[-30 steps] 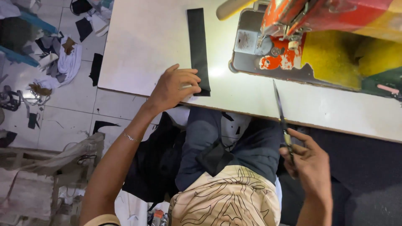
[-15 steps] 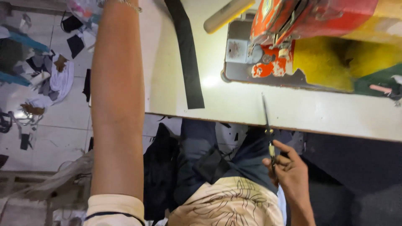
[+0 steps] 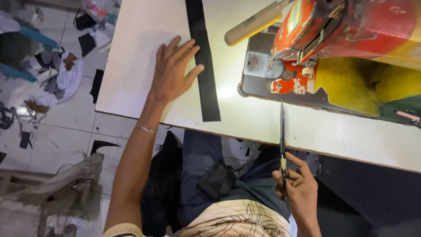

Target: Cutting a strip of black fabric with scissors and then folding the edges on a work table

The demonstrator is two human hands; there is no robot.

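Left hand: your left hand lies flat and spread on the table, fingertips touching the left edge of the black strip; it grips nothing.
Right hand: your right hand is closed around the scissors below the table's near edge, blades pointing up over the tabletop.
Strip: long, narrow, black, its near end stopping short of the table's front edge.
Open room: bare tabletop left of your hand, out to the table's left edge.
Machine: the orange and yellow sewing machine fills the right side, close beside the strip.
Floor: dark scraps lie on the tiles at left.
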